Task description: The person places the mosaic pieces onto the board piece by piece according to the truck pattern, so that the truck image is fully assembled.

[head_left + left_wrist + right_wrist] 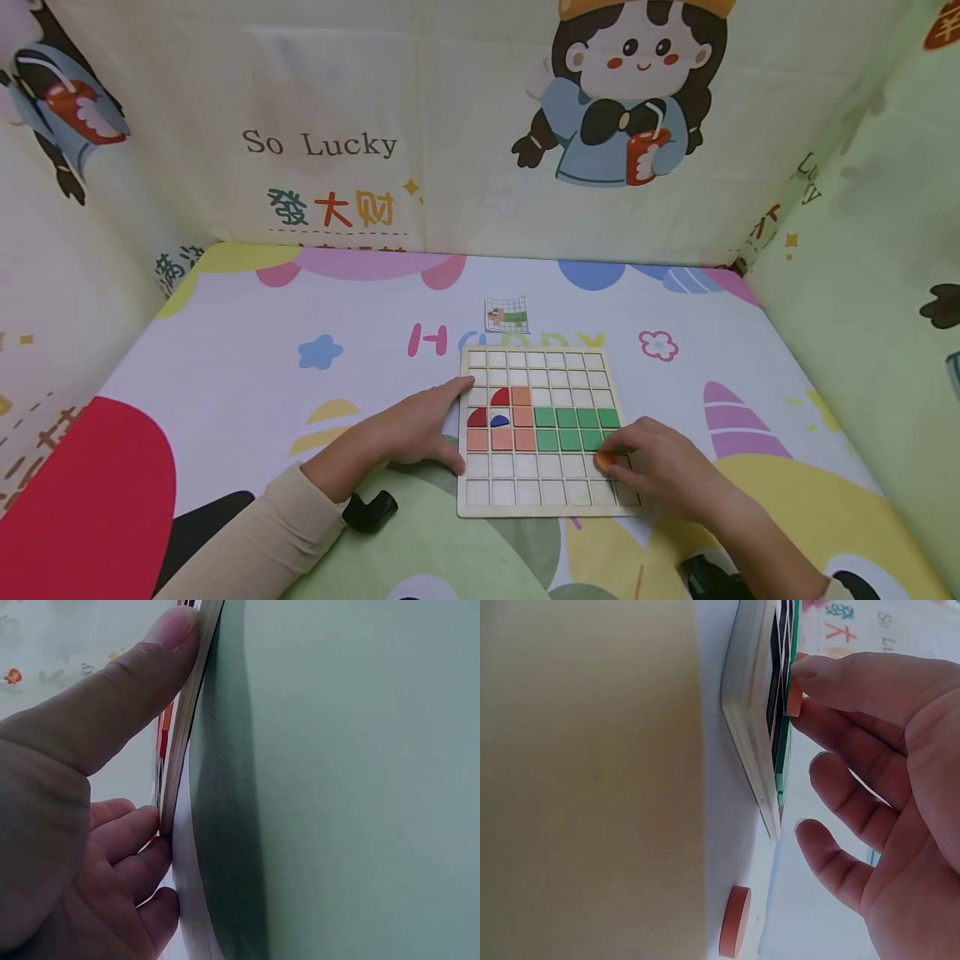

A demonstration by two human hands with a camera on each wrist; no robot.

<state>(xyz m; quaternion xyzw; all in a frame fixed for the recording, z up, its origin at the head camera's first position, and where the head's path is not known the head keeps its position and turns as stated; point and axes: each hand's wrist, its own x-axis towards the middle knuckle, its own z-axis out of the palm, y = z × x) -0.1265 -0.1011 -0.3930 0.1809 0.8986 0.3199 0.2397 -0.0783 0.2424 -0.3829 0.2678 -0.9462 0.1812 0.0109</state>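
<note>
A square wooden grid board (525, 493) lies on the table, with green tiles (567, 417), salmon square tiles (500, 440), red quarter-round tiles (500, 397) and a blue half-round tile (499, 421) in its cells. My left hand (420, 427) rests at the board's left edge, thumb and fingers spread and touching it. Between thumb and forefinger my right hand (660, 462) pinches a small orange tile (794, 706), over the board's right side below the green rows. Part of that tile is hidden by the fingers. Another orange, round-edged piece (736, 922) lies off the board in the right wrist view.
Behind the board lies a small picture card (506, 315) showing a gridded figure in similar colours. A printed cloth (225, 350) covers the table. Patterned fabric walls (465, 108) rise at the back and both sides. Each wrist carries a black device (370, 511).
</note>
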